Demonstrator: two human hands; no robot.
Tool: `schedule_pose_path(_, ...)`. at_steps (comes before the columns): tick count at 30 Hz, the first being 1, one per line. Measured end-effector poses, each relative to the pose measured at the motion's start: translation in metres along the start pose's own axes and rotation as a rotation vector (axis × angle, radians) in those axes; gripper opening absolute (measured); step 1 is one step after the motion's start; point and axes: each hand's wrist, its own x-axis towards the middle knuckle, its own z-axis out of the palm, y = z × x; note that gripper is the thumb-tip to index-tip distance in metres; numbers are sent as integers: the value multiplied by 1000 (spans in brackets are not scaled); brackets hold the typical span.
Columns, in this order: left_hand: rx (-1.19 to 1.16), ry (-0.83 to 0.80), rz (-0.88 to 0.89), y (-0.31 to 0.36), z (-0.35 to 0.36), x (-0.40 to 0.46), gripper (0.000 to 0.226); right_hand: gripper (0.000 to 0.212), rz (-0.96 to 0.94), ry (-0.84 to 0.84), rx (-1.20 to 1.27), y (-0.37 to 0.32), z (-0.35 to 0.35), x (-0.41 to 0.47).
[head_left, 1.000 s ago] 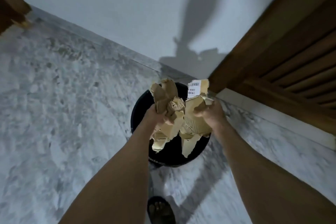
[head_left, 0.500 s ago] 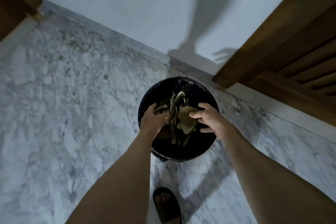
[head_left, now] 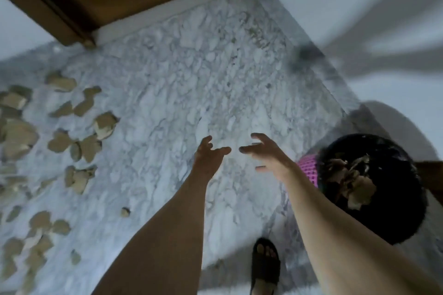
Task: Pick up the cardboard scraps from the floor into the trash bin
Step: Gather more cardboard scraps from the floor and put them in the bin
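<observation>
Both hands empty — scraps lie scattered, orientation seemingly random.

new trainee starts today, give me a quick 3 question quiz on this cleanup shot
1. True or false: both the left hand and the right hand are empty.
2. Where do most remaining cardboard scraps lie?
A. in front of the wooden door
B. on the floor at the person's left
C. beside the sandalled foot
3. Fill in: the trash bin, at the person's right, already holds some ____.

Key: 1 true; 2 B; 3 cardboard
</observation>
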Motion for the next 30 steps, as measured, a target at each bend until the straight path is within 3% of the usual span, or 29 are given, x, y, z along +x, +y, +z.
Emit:
schedule_pose_path(4,-102,169,-63,-47,-154,5,82,49,-98,-187,-220,-63,161,1)
schedule_pose_path(7,-173,290,-121,-91,-258,1,83,63,-140,-304,-367,-94,275,2)
schedule_pose_path(9,-242,359,-164,-122,-318,-3,83,59,-185,-379,-487,-110,344,1)
schedule_pose_path(14,-378,514,-262,-198,-412,-16,84,71,-166,-499,-758,-121,475,17)
schedule_pose_path(19,-512,615,-378,-241,-417,-12,81,73,-133,-563,-918,-115,532,55)
schedule_pose_path(25,-767,690,-543,-240,-368,15,87,75,-64,-648,-1104,-124,529,102)
schedule_pose_path(30,-719,719,-637,-271,-318,90,88,68,-177,-590,-1173,-130,545,196)
